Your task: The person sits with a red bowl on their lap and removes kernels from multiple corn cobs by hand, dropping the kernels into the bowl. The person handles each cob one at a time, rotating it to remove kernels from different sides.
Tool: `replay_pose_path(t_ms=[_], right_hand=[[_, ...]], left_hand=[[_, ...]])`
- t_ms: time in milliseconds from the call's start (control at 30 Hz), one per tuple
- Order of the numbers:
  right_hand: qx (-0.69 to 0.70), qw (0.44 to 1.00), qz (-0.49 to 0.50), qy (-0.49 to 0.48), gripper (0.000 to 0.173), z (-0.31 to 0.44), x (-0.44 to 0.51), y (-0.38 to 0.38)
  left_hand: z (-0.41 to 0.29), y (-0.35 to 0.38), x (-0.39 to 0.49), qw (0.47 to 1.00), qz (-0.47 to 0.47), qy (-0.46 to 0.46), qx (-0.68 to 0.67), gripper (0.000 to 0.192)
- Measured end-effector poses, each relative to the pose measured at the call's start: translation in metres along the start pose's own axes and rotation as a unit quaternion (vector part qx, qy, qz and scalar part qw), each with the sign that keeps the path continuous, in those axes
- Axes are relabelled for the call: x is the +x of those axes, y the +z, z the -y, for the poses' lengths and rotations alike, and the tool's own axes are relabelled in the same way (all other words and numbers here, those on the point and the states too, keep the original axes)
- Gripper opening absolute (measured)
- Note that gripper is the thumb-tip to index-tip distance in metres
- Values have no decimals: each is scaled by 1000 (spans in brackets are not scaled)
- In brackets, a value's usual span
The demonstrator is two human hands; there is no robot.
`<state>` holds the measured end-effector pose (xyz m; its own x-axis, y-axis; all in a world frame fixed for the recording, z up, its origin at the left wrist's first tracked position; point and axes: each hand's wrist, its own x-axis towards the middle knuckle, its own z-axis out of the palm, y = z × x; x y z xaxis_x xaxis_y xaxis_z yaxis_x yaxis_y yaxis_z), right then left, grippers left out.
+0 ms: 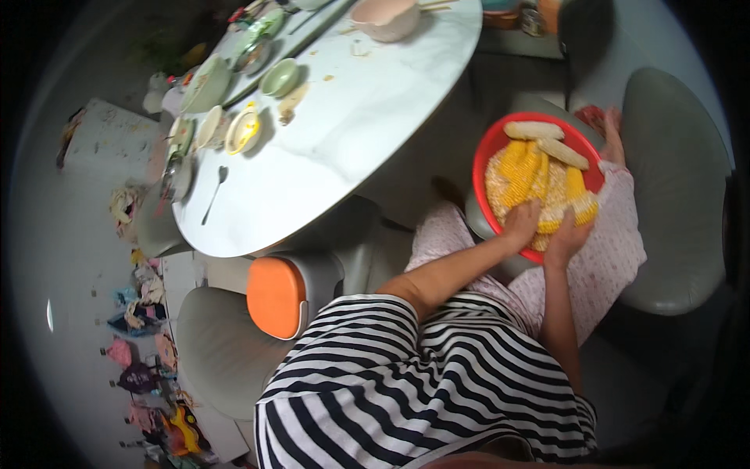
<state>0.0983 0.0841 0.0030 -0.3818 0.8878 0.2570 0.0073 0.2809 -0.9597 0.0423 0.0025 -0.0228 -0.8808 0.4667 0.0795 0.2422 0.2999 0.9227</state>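
A red plastic basin [479, 176] on the right holds loose corn kernels [500, 186], several yellow ears of corn [521, 167] and pale stripped cobs [533, 130]. Over its near edge, my right hand [565, 237] grips a partly stripped ear of corn [586, 212], whose kernels are gone along one side. My left hand [521, 223] is at the left end of that same ear, fingers curled against it above the kernels. The palm sides of both hands are hidden.
A marble-patterned table [351, 135] at upper left bears bowls, a spoon [215, 196] and a pink bowl [385, 19]. Grey chairs [674, 193] stand right and lower left. A bin with an orange lid [275, 297] is beside the table. My legs are beneath and beside the basin.
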Motion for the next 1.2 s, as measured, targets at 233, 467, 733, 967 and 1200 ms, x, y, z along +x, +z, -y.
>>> replay_pose_path(t_ms=[233,467,733,967,1200], right_hand=[[395,886,-41,242,31,2,6,-2],[415,871,-76,251,32,8,10,4],[413,873,-75,248,35,13,10,2],[315,925,-70,204,38,11,8,7],[152,980,-60,113,40,2,8,10]], left_hand=[[-7,-19,12,838,187,-328,-395,61],[-24,-35,11,835,176,-297,-429,51],[-28,-33,-7,942,181,-137,-247,35],[-24,-31,-7,978,128,-101,-127,35],[-19,-26,3,979,106,-121,-123,40]])
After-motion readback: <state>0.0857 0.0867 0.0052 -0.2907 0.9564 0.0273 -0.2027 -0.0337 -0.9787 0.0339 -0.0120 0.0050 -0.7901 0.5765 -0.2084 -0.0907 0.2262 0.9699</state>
